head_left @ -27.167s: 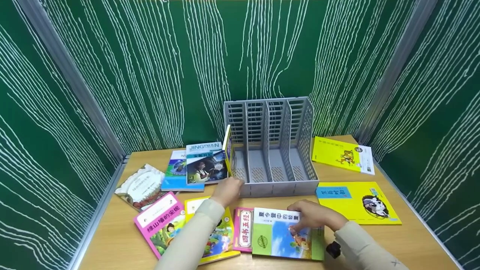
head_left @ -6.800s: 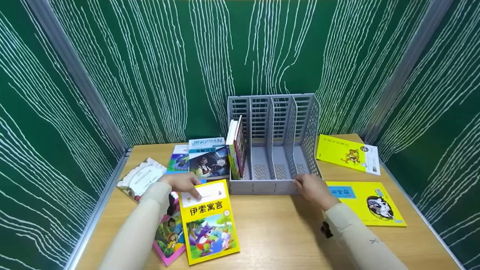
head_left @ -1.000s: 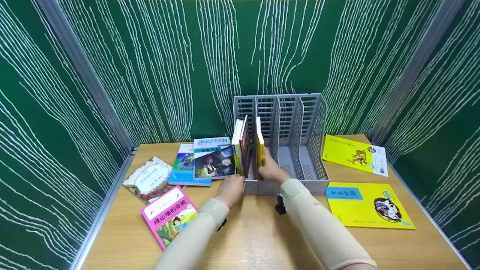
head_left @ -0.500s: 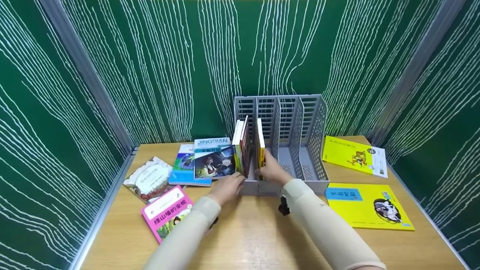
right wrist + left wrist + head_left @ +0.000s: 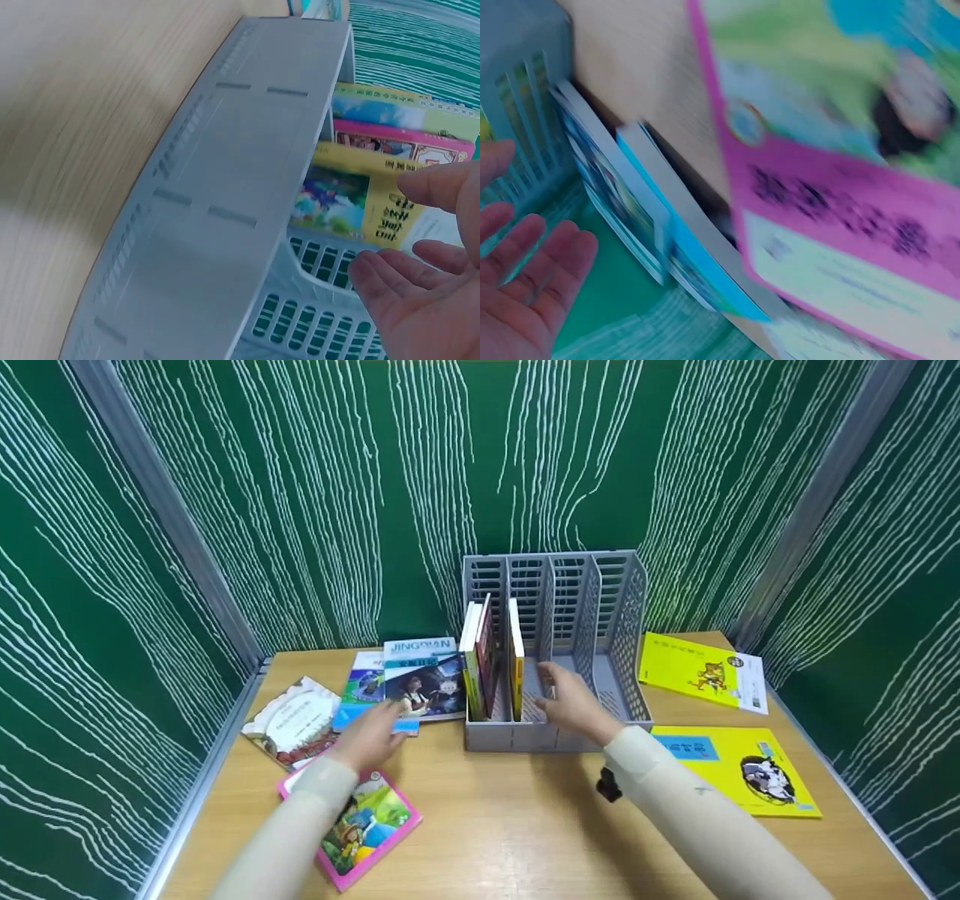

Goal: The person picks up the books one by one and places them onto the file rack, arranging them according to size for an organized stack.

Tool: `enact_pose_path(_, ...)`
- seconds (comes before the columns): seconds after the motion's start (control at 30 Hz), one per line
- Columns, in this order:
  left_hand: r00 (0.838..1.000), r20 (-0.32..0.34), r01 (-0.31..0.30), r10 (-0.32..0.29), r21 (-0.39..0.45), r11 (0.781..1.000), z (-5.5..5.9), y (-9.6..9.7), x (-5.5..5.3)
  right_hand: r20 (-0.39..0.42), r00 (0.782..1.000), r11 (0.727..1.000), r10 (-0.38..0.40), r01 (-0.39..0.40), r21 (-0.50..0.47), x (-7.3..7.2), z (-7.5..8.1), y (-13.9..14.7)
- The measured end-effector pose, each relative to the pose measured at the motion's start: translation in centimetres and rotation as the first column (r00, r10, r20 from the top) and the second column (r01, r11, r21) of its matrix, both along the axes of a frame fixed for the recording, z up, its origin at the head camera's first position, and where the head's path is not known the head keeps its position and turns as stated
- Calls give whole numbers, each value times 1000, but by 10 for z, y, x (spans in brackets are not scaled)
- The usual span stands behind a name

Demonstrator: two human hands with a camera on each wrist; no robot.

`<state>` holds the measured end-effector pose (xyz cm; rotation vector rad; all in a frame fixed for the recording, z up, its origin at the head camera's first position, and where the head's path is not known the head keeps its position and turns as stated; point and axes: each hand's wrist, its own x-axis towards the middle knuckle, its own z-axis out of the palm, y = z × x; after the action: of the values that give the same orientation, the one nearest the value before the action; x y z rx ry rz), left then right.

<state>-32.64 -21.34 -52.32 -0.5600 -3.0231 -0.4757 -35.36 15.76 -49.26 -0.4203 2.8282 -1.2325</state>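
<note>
My right hand (image 5: pixel 577 705) hovers at the front of the grey file rack (image 5: pixel 559 739), fingers spread and holding nothing. Just left of it, a yellow book (image 5: pixel 517 667) stands upright in the rack's second slot; its picture cover shows in the right wrist view beside the fingers. Several books (image 5: pixel 474 660) stand in the leftmost slot, one with a dark red cover. Over the table at left is my left hand (image 5: pixel 371 739), fingers extended, overlapping the pink-bordered book (image 5: pixel 375 840) and the blue book (image 5: pixel 375 716) in the head view. The left wrist view shows its palm bare.
A dark-covered JINGDIAN book (image 5: pixel 424 682) lies against the rack's left side, partly over the blue book. Farther left is a white book with a scalloped label (image 5: pixel 296 720). Two yellow books, one farther back (image 5: pixel 690 667) and one nearer (image 5: pixel 735 780), lie right of the rack.
My right hand has let go of the yellow book, which stays in the second slot, and moved right. My left hand has left the rack's front edge and moved left toward the pink-bordered book.
</note>
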Motion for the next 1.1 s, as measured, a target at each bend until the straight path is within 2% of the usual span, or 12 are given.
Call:
enact_pose_path(0.1, 996, 56, -76, 76, 0, 997, 0, -21, 3, -53, 999, 999, 9, -6, 48, 6, -1, 10)
enact_pose_path(0.23, 977, 143, -154, 157, -30, 988, -1, -45, 7, -81, 997, 994, 18, -9, 109, 11, -5, 19)
enact_pose_path(0.5, 945, 239, -210, 224, -82, 974, -12, -77, 16, -121, 992, 972, 26, 3, 234, 19, -19, 32)
enact_pose_path(0.63, 937, 261, -216, 232, -91, 972, -19, -85, 22, -145, 988, 954, 49, -3, 301, 25, -30, 39)
enact_pose_path(0.83, 927, 278, -218, 253, -150, 964, -26, -89, 27, -204, 976, 927, 80, 2, 375, 27, -48, 47)
enact_pose_path(1.1, 902, 332, -226, 276, -180, 957, -21, -86, 24, -259, 961, 912, 101, 15, 411, 26, -62, 47)
